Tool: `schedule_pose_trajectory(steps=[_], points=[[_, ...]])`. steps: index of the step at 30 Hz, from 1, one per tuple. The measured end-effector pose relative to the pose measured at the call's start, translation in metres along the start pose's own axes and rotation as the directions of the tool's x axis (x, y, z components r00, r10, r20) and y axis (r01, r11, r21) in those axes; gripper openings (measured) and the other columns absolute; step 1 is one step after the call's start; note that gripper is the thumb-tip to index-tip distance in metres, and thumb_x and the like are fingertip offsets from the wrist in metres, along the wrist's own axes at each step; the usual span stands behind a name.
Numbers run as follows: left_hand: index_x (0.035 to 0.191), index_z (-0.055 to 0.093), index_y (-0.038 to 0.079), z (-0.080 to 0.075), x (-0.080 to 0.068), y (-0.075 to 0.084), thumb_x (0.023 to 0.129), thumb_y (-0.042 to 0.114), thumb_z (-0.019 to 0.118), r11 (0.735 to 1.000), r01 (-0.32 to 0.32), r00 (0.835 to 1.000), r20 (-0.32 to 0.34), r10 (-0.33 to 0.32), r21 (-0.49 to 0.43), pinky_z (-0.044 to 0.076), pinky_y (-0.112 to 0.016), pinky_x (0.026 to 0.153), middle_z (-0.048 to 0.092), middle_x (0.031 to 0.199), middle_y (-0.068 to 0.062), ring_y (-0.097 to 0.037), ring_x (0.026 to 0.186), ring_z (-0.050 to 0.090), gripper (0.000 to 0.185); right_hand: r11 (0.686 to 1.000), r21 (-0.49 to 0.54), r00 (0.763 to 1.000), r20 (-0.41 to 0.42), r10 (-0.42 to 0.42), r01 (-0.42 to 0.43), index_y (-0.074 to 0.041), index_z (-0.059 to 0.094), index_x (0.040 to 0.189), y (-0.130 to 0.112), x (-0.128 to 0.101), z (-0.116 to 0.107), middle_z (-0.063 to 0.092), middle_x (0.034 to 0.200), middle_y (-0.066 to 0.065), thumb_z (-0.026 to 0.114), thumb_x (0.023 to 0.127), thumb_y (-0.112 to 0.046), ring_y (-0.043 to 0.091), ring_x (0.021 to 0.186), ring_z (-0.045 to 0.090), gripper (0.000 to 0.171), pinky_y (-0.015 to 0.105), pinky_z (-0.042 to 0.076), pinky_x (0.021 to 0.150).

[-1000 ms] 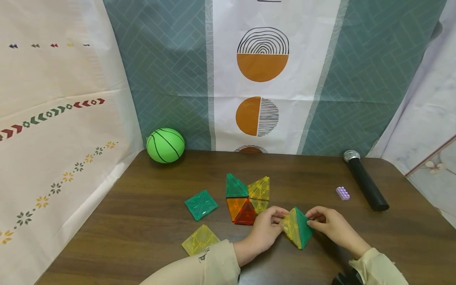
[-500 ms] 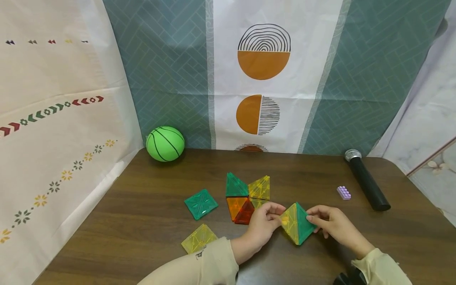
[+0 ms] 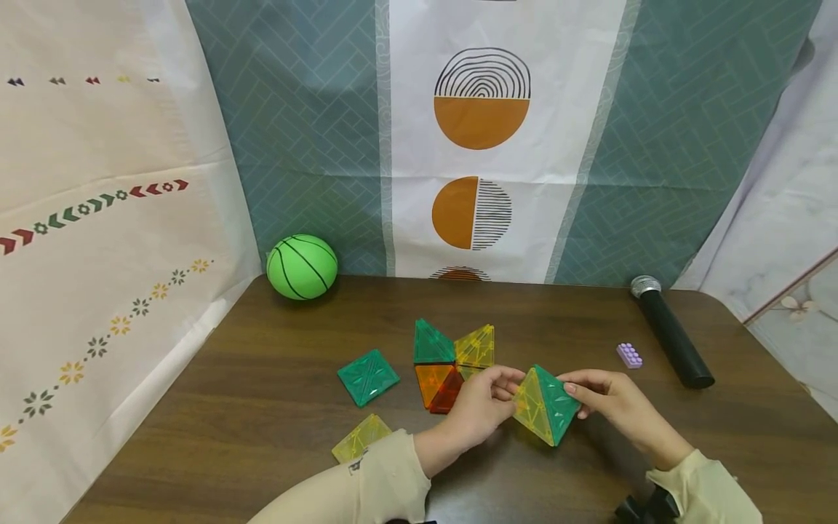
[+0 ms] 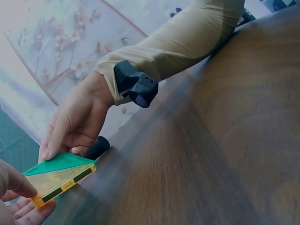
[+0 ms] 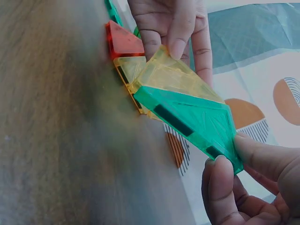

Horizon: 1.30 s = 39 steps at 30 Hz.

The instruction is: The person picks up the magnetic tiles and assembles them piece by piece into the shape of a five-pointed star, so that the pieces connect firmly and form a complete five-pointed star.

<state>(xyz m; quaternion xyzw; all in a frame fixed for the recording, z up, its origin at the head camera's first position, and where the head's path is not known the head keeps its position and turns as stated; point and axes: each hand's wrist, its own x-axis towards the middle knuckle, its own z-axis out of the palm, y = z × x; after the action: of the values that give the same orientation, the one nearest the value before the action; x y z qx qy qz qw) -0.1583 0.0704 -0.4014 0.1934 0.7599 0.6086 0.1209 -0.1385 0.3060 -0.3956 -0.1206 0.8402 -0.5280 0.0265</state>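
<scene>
Two translucent triangular magnetic tiles, one yellow (image 3: pixel 533 409) and one green (image 3: pixel 558 407), are joined along an edge and held above the table at an angle. My left hand (image 3: pixel 481 404) pinches the yellow tile's outer corner. On the other side, my right hand (image 3: pixel 612 404) grips the green tile's far corner between thumb and fingers, which the right wrist view shows closely. Just behind my left hand lies a flat cluster of tiles: green (image 3: pixel 432 343), yellow (image 3: pixel 478 346), orange (image 3: pixel 432 380) and red (image 3: pixel 447 391). The left hand covers part of this cluster.
Left of the cluster lie a green tile square (image 3: pixel 368 377) and a yellow one (image 3: pixel 360 438), the latter partly behind my left sleeve. A green ball (image 3: pixel 302 267) sits at the back left. To the right are a purple toy brick (image 3: pixel 629 355) and a microphone (image 3: pixel 671 335).
Both hands have moved the joined tiles slightly up and away, tilting them so the green tile's face shows more. My left forearm covers more of the yellow square.
</scene>
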Motion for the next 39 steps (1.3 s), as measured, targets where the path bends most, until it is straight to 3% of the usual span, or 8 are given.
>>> schedule_pose_trajectory(steps=[6,11,16,19,26,33,39], points=[[0.123,0.063,0.006,-0.008,-0.003,0.003,0.083,-0.006,0.067,0.988,-0.049,0.999,0.020,0.047,0.145,0.050,-0.015,0.072,0.065,0.097,-0.005,-0.003,0.081,0.057,0.042,1.000,-0.007,1.000,0.023,0.007,-0.007,0.012,0.062,0.116,-0.004,0.007,0.002,0.068,0.089,-0.017,0.057,0.096,-0.014,0.005,0.071,0.060,0.033,0.027,0.055,0.061],[0.131,0.058,0.004,-0.013,-0.006,0.005,0.082,0.002,0.072,0.952,-0.068,0.997,0.062,0.052,0.300,0.050,-0.015,0.074,0.066,0.105,-0.007,-0.009,0.087,0.059,0.051,0.999,0.003,0.998,0.052,0.036,-0.036,0.010,0.062,0.117,-0.005,0.016,0.003,0.068,0.088,-0.015,0.058,0.096,-0.016,0.005,0.070,0.059,0.034,0.027,0.054,0.061],[0.139,0.050,0.004,-0.020,-0.010,0.006,0.080,0.008,0.077,0.918,-0.071,0.994,0.105,0.032,0.391,0.048,-0.014,0.067,0.065,0.116,-0.009,-0.011,0.089,0.060,0.065,1.000,0.015,0.996,0.086,0.009,-0.011,0.012,0.061,0.118,-0.009,0.022,0.006,0.068,0.087,-0.015,0.057,0.096,-0.015,0.006,0.066,0.058,0.034,0.028,0.054,0.060],[0.141,0.047,0.004,-0.023,-0.013,0.005,0.080,0.011,0.078,0.918,-0.069,0.994,0.110,0.028,0.390,0.048,-0.013,0.062,0.067,0.111,-0.009,-0.005,0.079,0.060,0.069,1.000,0.029,0.994,0.110,-0.002,-0.001,0.012,0.061,0.118,-0.012,0.025,0.009,0.067,0.087,-0.015,0.056,0.097,-0.015,0.006,0.064,0.057,0.034,0.028,0.053,0.059],[0.137,0.051,0.005,-0.030,-0.019,0.002,0.085,0.002,0.070,0.983,-0.013,0.998,0.055,0.003,0.183,0.052,-0.021,0.049,0.061,0.081,-0.003,-0.008,0.050,0.058,0.055,0.998,0.059,0.989,0.145,-0.011,0.002,0.012,0.061,0.118,-0.015,0.033,0.016,0.067,0.085,-0.015,0.056,0.097,-0.014,0.006,0.063,0.055,0.034,0.027,0.051,0.058],[0.137,0.047,0.005,-0.038,-0.021,-0.005,0.083,0.001,0.071,0.996,-0.016,0.997,0.081,0.008,0.093,0.052,-0.025,0.047,0.064,0.075,-0.008,-0.010,0.048,0.056,0.059,0.996,0.089,0.984,0.180,-0.017,0.001,0.013,0.061,0.118,-0.014,0.041,0.022,0.067,0.086,-0.014,0.056,0.097,-0.015,0.007,0.064,0.054,0.035,0.026,0.050,0.059],[0.139,0.045,0.006,-0.042,-0.023,-0.010,0.082,0.004,0.073,0.990,0.001,0.997,0.083,-0.012,0.141,0.050,-0.024,0.044,0.065,0.082,-0.005,-0.014,0.049,0.058,0.064,0.996,0.092,0.979,0.203,-0.015,-0.004,0.013,0.061,0.118,-0.011,0.048,0.026,0.067,0.084,-0.013,0.055,0.097,-0.016,0.006,0.064,0.053,0.035,0.025,0.049,0.059]])
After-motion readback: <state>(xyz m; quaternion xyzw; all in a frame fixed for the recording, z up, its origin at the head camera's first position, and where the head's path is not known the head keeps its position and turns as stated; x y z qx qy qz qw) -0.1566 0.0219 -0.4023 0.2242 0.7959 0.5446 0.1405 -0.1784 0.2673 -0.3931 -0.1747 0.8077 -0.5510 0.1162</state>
